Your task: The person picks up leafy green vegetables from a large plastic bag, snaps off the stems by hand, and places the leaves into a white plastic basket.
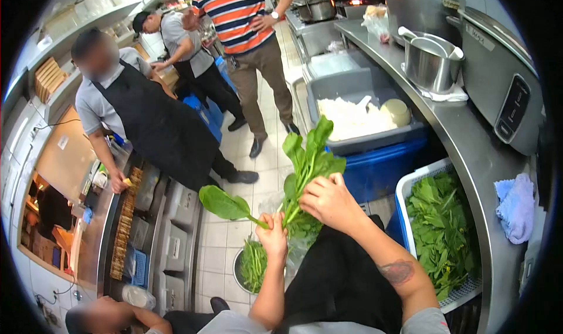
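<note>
Several containers surround us. At our right, a white basket [400,196] is heaped with loose leaves [437,228]; beyond it a grey tub [381,141] holds white food [352,118] and a round bowl [396,112], above a blue bin [381,173]. Below our hands, a metal bowl [237,272] holds cut greens [254,266], and just beside it we see a clear bag [298,253] with more greens in or against it; we cannot tell which. On the steel table [469,134], a pot [431,70] has utensils resting across its top, well apart from a blue cloth [517,208]. Our left hand [272,234] is closed around the stem of one broad leaf [224,203], which points out to the left. Our right hand [326,198] grips a leafy bunch [306,158] with its fingers bent around the stems, the leaves rising above it. The bunch's lower stems reach down close to our left hand; whether they touch it, we cannot tell.
</note>
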